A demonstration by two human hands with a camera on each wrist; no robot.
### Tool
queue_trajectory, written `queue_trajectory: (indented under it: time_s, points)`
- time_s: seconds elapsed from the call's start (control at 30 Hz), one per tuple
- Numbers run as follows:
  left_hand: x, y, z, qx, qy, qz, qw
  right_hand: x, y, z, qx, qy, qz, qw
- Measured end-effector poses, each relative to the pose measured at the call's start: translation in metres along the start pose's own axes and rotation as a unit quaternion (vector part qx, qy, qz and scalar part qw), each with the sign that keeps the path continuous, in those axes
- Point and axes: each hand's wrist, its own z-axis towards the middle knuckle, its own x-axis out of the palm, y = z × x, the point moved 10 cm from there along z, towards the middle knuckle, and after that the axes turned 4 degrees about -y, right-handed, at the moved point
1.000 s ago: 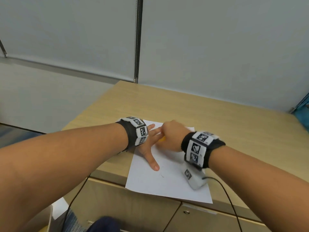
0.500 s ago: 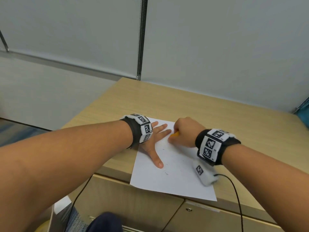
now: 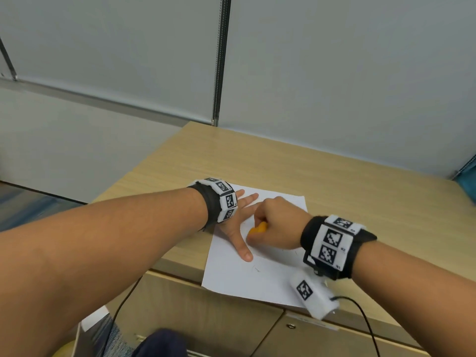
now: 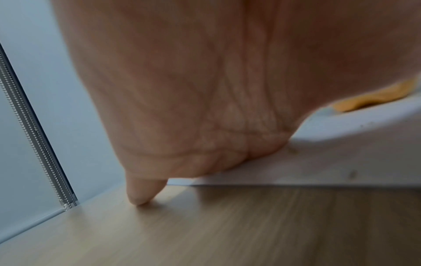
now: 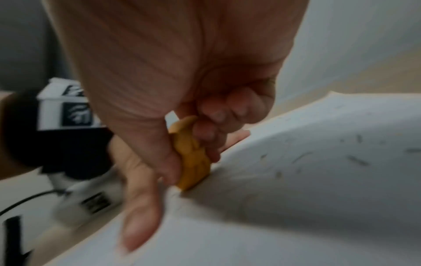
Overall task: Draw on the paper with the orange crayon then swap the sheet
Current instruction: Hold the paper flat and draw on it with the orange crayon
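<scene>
A wooden desk (image 3: 334, 181) carries a white sheet of paper (image 3: 244, 276) at its near edge. The left hand (image 3: 235, 222) lies flat, fingers spread, pressing the paper's left side. The right hand (image 3: 278, 225) grasps an orange crayon (image 3: 258, 229), tip on the paper.

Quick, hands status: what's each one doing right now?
Left hand: open, fingers spread flat, pressing the paper down.
Right hand: curled round the orange crayon, tip on the paper.
</scene>
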Motion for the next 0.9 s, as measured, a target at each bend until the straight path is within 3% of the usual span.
queue_trajectory:
  time_s: [0.13, 0.3, 0.43, 0.57, 0.63, 0.73, 0.9]
  points:
    - [0.003, 0.002, 0.004, -0.002, 0.001, -0.016, 1.0, -0.033, -0.042, 0.019, 0.088, -0.082, -0.035, 0.992]
    - [0.001, 0.001, 0.001, -0.007, 0.002, 0.0, 1.0, -0.003, -0.006, 0.002, 0.005, 0.004, 0.011, 1.0]
    - [0.004, 0.001, 0.003, -0.007, 0.004, -0.015, 1.0, -0.036, -0.044, 0.017, 0.086, -0.077, -0.033, 0.993]
    - [0.001, 0.0, 0.001, -0.003, 0.001, 0.003, 1.0, -0.001, 0.006, 0.001, -0.023, 0.007, -0.007, 1.0]
    - [0.002, 0.0, 0.001, -0.002, 0.002, -0.006, 1.0, -0.007, -0.007, 0.007, -0.001, 0.008, -0.009, 1.0]
    - [0.004, 0.002, 0.003, -0.006, 0.003, -0.017, 1.0, -0.035, -0.04, 0.018, 0.07, -0.072, -0.033, 0.994]
    - [0.001, -0.001, -0.001, -0.001, 0.001, 0.001, 1.0, -0.002, 0.003, -0.001, -0.017, 0.013, 0.002, 1.0]
